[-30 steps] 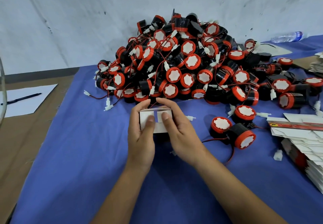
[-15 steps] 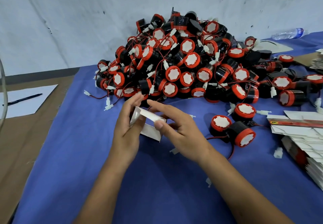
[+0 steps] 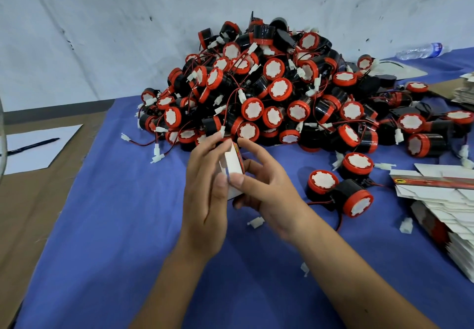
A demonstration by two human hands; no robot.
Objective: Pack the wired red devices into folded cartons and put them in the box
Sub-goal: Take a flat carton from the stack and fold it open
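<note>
Both hands [image 3: 232, 185] hide most of the carton [image 3: 234, 168] (contents unseen).

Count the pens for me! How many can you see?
1. The pen lies on the white paper at the far left, on the brown surface beside the blue cloth. More could be hidden under the pile of red devices.

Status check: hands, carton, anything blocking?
Left hand and right hand both gripping the small white carton, held above the blue cloth. Device pile right behind; two loose devices at right. Nothing blocking.
</note>
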